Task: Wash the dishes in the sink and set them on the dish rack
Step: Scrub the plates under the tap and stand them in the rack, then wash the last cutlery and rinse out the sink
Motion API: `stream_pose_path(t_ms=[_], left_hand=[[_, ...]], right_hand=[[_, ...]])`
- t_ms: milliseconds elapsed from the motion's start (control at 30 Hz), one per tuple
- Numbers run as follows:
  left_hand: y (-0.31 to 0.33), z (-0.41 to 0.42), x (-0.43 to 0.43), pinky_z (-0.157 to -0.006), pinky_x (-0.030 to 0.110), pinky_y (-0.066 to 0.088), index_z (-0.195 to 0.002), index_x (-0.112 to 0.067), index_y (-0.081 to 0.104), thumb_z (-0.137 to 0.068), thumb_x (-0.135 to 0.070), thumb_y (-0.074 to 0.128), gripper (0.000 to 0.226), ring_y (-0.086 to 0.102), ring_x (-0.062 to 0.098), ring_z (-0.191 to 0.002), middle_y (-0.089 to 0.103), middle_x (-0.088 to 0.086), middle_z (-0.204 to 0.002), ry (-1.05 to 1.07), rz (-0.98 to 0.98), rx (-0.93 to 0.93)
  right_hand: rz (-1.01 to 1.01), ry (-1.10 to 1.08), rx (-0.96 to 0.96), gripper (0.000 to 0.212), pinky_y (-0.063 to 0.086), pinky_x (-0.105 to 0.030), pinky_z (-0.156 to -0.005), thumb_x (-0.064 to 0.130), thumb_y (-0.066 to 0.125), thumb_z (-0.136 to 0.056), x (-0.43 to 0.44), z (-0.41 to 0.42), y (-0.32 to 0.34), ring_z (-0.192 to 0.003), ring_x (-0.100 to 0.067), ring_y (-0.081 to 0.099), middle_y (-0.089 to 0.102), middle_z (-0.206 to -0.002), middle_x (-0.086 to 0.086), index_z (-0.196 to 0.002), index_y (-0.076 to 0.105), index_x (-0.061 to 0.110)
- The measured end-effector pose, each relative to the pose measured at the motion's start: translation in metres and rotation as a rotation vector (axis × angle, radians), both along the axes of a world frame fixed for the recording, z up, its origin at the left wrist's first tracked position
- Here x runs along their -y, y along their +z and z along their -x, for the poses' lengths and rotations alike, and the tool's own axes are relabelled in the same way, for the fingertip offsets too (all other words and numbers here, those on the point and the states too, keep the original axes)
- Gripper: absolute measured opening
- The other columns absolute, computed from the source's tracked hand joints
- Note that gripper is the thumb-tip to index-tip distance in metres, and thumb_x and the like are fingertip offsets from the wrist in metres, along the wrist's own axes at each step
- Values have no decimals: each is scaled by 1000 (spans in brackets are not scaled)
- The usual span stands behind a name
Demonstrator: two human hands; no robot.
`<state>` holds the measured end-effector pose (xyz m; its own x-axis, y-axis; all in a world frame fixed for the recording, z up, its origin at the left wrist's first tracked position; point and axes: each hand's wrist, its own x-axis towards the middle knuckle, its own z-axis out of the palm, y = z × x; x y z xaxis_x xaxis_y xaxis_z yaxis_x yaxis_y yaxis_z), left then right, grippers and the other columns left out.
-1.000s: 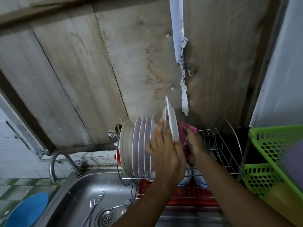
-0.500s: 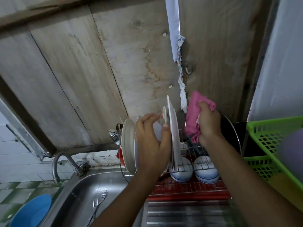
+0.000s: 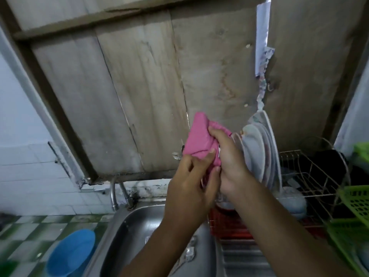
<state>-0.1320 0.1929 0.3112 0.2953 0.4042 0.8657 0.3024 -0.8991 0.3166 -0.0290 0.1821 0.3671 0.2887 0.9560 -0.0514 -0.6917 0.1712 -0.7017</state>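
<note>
Pink cloth (image 3: 199, 140) is bunched between both hands, above the sink (image 3: 131, 232). Left hand (image 3: 191, 186) pinches its lower edge with thumb and fingers; right hand (image 3: 231, 166) is clamped on its right side. The hands touch each other and block the rack's left end. Plates (image 3: 259, 152) stand upright in the rack (image 3: 311, 172), just right of the right hand; tallest plate at the right of the row. Bowls (image 3: 293, 198) sit under the plates, blurred. Red tray (image 3: 227, 224) lies below the rack. Green basket (image 3: 355, 216) at far right, next to the rack. Tap (image 3: 115, 192) stands behind the sink, left of the hands. Blue bowl (image 3: 69, 254) at lower left on the tiled tabletop (image 3: 30, 228). Wood boards (image 3: 139, 86) behind everything.
</note>
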Motion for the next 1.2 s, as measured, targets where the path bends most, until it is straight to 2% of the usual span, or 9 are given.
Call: stream_pose_path(t_ms=[167, 300, 400, 533, 633, 700, 833, 1033, 1200], left_hand=[[-47, 105, -29, -56, 35, 49, -118, -24, 70, -96, -35, 55, 29, 52, 10, -70, 54, -4, -97, 73, 165, -220], [-91, 147, -39, -59, 37, 52, -113, -26, 69, -96, -42, 46, 33, 54, 12, -76, 53, -5, -100, 34, 357, -389], [-126, 161, -40, -73, 29, 49, -116, -23, 70, -96, -36, 48, 32, 52, 7, -82, 49, -6, -99, -124, 610, -449], [-159, 173, -44, -80, 12, 46, -123, -27, 72, -91, -25, 59, 34, 59, 2, -86, 59, -10, -101, -219, 888, -344], [-180, 183, -53, -78, 19, 52, -103, -43, 69, -96, -19, 63, 26, 65, 1, -81, 71, -14, -100, -130, 1017, -307], [-201, 190, -67, -72, 24, 54, -98, -37, 70, -98, -22, 63, 16, 66, 3, -73, 73, -12, -90, -36, 1093, -350], [-240, 192, -89, -82, 37, 58, -103, -27, 70, -98, -28, 63, 9, 70, 15, -82, 71, -8, -92, 105, 1211, -422], [-301, 168, -104, -76, 23, 43, -105, -18, 72, -100, -28, 58, 18, 68, 18, -93, 74, 1, -100, 230, 1261, -621], [-349, 139, -117, -70, 23, 42, -94, -13, 74, -96, -26, 58, 21, 69, 23, -91, 74, 8, -96, 215, 1278, -837]], right_hand=[[145, 50, -41, 30, 52, -31, -65, 39, 62, -94, -37, 97, -65, -65, -18, 65, 67, -79, -5, -106, 68, 12], [267, 55, 8, 19, 55, -26, -55, 34, 64, -96, -44, 134, -115, -59, -16, 69, 72, -71, -5, -100, 69, 15], [395, 6, 65, 17, 55, -26, -51, 29, 69, -94, -47, 143, -160, -57, -18, 68, 73, -74, -8, -102, 71, 14], [552, 46, 44, 42, 57, -31, -55, 39, 73, -90, -52, 133, -216, -64, -25, 70, 73, -89, -17, -121, 65, 12], [606, 27, 112, 45, 57, -48, -78, 50, 81, -78, -58, 114, -258, -87, -47, 66, 65, -118, -35, -111, 71, 21], [685, 4, 155, 30, 47, -60, -101, 52, 78, -80, -60, 104, -281, -108, -58, 58, 57, -128, -34, -94, 76, 26], [773, -70, 234, 26, 46, -75, -94, 50, 72, -89, -66, 84, -325, -106, -60, 61, 68, -109, -33, -86, 75, 24], [859, -125, 294, 33, 56, -30, -63, 44, 63, -97, -66, 70, -366, -84, -29, 68, 67, -104, -11, -119, 62, 19], [898, -112, 462, 25, 42, -28, -62, 45, 63, -97, -56, 64, -401, -69, -19, 57, 61, -86, -4, -96, 66, 20]])
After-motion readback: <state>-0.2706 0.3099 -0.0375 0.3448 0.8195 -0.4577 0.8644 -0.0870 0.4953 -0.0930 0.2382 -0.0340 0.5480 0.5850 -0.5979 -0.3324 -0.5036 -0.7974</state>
